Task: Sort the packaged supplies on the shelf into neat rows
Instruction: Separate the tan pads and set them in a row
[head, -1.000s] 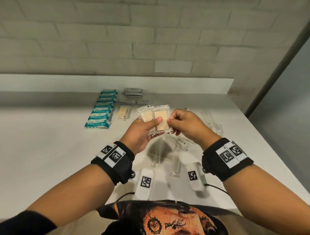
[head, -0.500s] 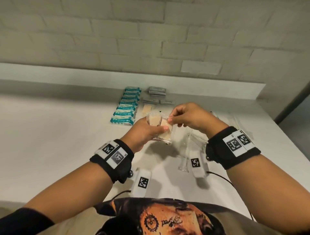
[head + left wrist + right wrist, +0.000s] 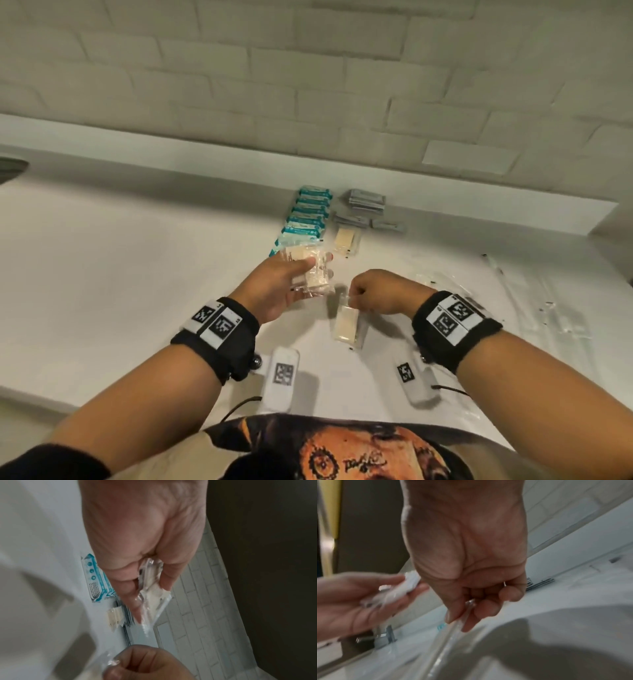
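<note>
My left hand [image 3: 317,266] grips a small bundle of clear packets with beige pads [image 3: 310,279], thumb on top, just in front of the teal row. In the left wrist view the bundle [image 3: 150,588] sits between thumb and fingers. My right hand [image 3: 352,298] pinches the top edge of one more beige-pad packet [image 3: 346,325], which hangs down over the white shelf [image 3: 137,291]. The right wrist view shows that packet [image 3: 453,630] edge-on under my fingertips. A single beige-pad packet [image 3: 347,240] lies flat on the shelf beyond both hands.
A neat row of teal-and-white packets [image 3: 306,219] runs toward the back ledge. Grey packets [image 3: 366,202] are stacked beside it. Long clear packets [image 3: 548,308] lie scattered at the right. A brick wall [image 3: 308,85] stands behind the shelf.
The hands have drawn apart. My right hand has taken one beige-pad packet out of the bundle and lowered it; my left hand has moved left and forward with the rest.
</note>
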Demonstrator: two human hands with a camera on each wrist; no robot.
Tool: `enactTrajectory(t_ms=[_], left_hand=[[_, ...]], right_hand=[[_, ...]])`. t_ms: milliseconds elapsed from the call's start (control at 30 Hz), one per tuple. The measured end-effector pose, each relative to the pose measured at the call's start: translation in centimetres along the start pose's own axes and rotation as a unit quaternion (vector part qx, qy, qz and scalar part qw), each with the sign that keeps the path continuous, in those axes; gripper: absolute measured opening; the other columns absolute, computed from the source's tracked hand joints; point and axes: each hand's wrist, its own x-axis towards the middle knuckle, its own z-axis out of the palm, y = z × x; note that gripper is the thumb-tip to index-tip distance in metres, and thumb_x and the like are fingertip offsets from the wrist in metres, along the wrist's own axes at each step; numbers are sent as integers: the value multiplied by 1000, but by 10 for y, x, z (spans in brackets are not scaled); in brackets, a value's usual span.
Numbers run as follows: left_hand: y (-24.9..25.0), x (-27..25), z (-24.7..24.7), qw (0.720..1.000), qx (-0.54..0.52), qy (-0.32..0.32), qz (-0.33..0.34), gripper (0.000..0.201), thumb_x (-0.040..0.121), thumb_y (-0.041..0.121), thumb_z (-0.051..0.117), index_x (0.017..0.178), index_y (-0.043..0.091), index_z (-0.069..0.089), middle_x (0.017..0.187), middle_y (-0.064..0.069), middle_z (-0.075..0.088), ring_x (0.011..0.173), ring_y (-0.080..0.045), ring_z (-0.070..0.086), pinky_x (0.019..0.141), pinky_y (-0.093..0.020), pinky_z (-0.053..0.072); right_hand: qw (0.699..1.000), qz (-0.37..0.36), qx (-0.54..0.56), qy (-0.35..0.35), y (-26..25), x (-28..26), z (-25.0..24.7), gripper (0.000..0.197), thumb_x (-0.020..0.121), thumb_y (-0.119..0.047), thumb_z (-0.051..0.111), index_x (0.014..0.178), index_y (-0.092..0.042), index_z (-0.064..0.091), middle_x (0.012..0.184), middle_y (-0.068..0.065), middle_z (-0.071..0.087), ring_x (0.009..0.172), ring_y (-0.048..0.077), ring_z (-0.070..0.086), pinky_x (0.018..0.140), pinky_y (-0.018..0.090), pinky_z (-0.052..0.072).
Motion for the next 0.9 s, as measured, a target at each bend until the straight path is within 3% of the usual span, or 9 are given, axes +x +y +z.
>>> enactTrajectory(t_ms=[167,267,333,467,567,633,733,800,900], left_hand=[[-3,6,-2,999,-1,34,25,33,90,8,60,123,9,58,98,-2,74,87,-16,71,72,-30,58],[-6,10,1,999,-1,34,34,30,90,9,61,120,13,60,99,-2,72,86,-14,70,71,-29,57],[-7,14,4,999,-2,38,29,28,90,12,62,118,15,61,102,-3,71,89,-17,68,75,-31,55],[-5,21,8,997,11,74,-14,30,96,36,52,110,11,60,107,-14,67,85,-25,68,69,-31,59],[-1,23,6,994,-34,68,-81,41,93,45,52,103,6,58,101,-19,68,76,-28,71,64,-33,61],[-1,23,6,997,-38,46,-56,27,91,23,63,111,6,60,106,-16,68,80,-25,71,67,-33,60],[0,22,6,999,4,42,21,36,86,-1,62,121,6,57,108,-14,70,89,-25,70,70,-33,58],[-1,22,6,996,54,43,51,38,84,-2,65,121,4,56,110,-18,68,97,-30,69,79,-41,58],[-4,19,7,992,101,44,59,37,80,-2,70,114,6,56,105,-16,66,96,-29,67,86,-42,56]], right_hand=[[992,8,87,96,-2,8,1,21,93,-27,59,111,-21,66,107,-4,66,88,12,56,78,25,46],[917,-35,364,159,-15,-5,-20,22,93,-30,60,96,-12,70,87,3,69,68,11,57,57,15,44],[898,-48,403,168,-23,-11,-25,13,85,-21,71,79,-10,67,73,2,65,58,10,53,47,10,41],[904,-55,296,303,-19,-8,-27,16,79,-17,76,67,-16,65,66,-12,58,58,6,50,56,19,42],[904,-161,98,383,-11,-12,-29,8,80,-16,74,74,-14,69,76,-9,55,74,13,53,65,28,42],[910,-225,-4,349,-7,-13,-26,5,80,-17,74,83,-20,75,90,-4,59,86,18,57,71,33,46],[930,-177,162,280,-8,-16,-26,21,84,-17,71,104,-24,73,109,-5,57,92,11,56,79,21,45],[911,-110,297,264,-12,-16,-31,32,84,-20,72,115,-25,65,103,-6,59,79,8,55,74,20,46],[929,-60,308,197,-18,-13,-37,16,81,-17,75,96,-15,72,80,-3,67,66,9,55,71,30,49]])
